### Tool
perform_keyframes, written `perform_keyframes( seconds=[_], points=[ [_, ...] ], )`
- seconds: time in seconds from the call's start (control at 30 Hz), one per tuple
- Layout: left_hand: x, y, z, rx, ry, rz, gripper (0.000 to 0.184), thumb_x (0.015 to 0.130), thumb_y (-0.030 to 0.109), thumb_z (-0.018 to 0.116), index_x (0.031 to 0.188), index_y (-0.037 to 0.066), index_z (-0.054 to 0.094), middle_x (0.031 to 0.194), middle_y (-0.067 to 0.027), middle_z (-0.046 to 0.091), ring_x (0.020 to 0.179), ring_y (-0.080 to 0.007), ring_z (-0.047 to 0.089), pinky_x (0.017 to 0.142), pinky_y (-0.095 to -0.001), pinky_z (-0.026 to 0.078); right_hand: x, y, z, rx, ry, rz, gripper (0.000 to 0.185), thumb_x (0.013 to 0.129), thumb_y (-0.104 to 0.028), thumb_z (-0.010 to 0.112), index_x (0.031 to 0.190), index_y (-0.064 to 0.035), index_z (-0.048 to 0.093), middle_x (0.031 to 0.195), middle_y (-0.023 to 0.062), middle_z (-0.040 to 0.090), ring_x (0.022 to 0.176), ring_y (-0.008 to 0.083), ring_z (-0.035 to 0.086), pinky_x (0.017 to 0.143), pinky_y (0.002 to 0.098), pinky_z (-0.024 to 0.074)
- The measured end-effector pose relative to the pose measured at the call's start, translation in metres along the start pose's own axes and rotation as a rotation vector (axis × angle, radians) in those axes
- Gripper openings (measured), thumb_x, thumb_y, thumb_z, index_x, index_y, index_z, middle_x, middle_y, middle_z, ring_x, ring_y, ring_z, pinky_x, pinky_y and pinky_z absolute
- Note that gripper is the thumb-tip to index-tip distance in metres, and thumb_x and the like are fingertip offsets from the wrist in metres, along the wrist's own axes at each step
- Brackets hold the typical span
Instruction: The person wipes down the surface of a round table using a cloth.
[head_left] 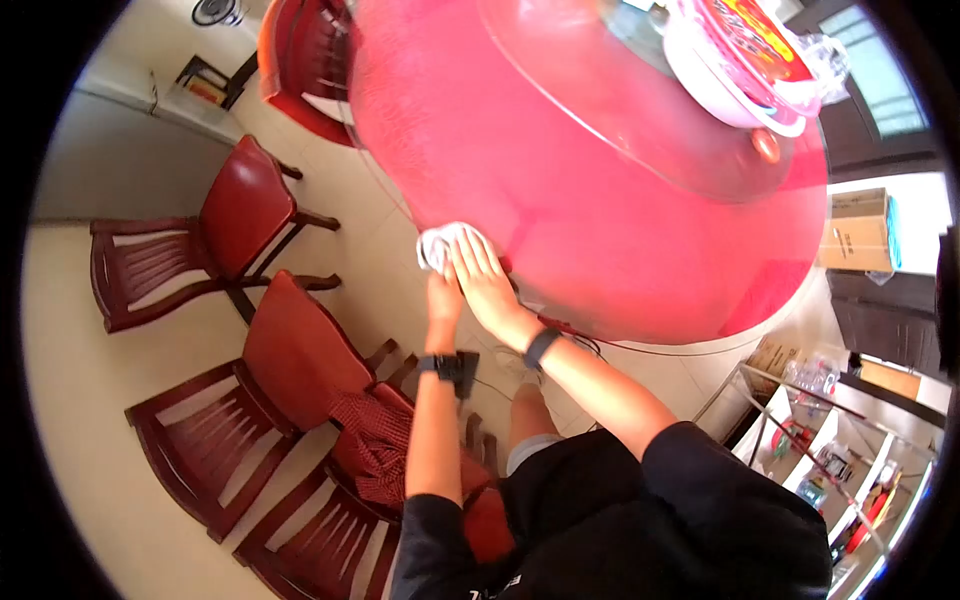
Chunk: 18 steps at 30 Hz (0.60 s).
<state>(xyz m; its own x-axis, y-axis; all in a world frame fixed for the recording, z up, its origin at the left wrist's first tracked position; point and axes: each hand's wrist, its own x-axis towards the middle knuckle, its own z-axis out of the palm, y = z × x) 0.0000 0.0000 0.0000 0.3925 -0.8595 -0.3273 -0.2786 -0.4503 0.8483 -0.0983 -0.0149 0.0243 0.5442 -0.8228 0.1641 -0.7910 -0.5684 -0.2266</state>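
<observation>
Head view: hands (487, 288) at cloth (432, 246); basin (704, 82) atop table (620, 265), chairs (297, 350) near.

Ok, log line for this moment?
left hand: at cloth, grip unclear | right hand: fingers straight, on cloth | cloth: bunched, at table edge

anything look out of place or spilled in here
Mildly: a red checked cloth lies crumpled on the row of red-seated wooden chairs, looking dropped rather than folded, and a glossy red-orange object lies loose beside the pink-and-white plastic basin on the round red table. No clear spill shows.
</observation>
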Motion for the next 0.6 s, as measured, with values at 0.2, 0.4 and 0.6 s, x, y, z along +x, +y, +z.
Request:
perform_keyframes(
  seconds=[0.2, 0.4, 0.6],
  points=[
    [-0.149, -0.004, 0.106, -0.197, -0.243, -0.153, 0.038, 0.097, 0.025, 0.042, 0.101, -0.009, 0.058, 0.080, -0.0146, 0.063, 0.076, -0.0177, 0.057, 0.069, -0.0358, 0.047, -0.156, 0.070, -0.081, 0.062, -0.244, 0.016, 0.051, 0.084, -0.007, 0.040, 0.132, 0.0074, 0.034, 0.139, 0.0208, 0.034, 0.133, 0.0302, 0.029, 0.112, 0.0410, 0.0227],
    [-0.235, 0.012, 0.177, -0.298, -0.677, -0.269, 0.038, 0.094, 0.030, 0.049, 0.097, -0.006, 0.057, 0.083, -0.0143, 0.060, 0.079, -0.0190, 0.056, 0.070, -0.0343, 0.044, -0.239, 0.158, -0.171, 0.698, -0.407, 0.195, 0.054, 0.070, 0.002, 0.056, 0.123, 0.0028, 0.045, 0.119, 0.0256, 0.052, 0.110, 0.0364, 0.053, 0.091, 0.0412, 0.0449],
    [-0.235, 0.142, 0.203, -0.118, -0.877, 0.125, 0.042, 0.088, 0.031, 0.059, 0.114, 0.000, 0.048, 0.110, -0.0133, 0.045, 0.108, -0.0213, 0.045, 0.093, -0.0336, 0.036, -0.259, 0.260, -0.213, 0.945, -0.351, 0.664, 0.058, 0.067, 0.004, 0.051, 0.124, -0.0038, 0.045, 0.111, 0.0197, 0.057, 0.107, 0.0296, 0.057, 0.091, 0.0366, 0.0430]
  ],
)
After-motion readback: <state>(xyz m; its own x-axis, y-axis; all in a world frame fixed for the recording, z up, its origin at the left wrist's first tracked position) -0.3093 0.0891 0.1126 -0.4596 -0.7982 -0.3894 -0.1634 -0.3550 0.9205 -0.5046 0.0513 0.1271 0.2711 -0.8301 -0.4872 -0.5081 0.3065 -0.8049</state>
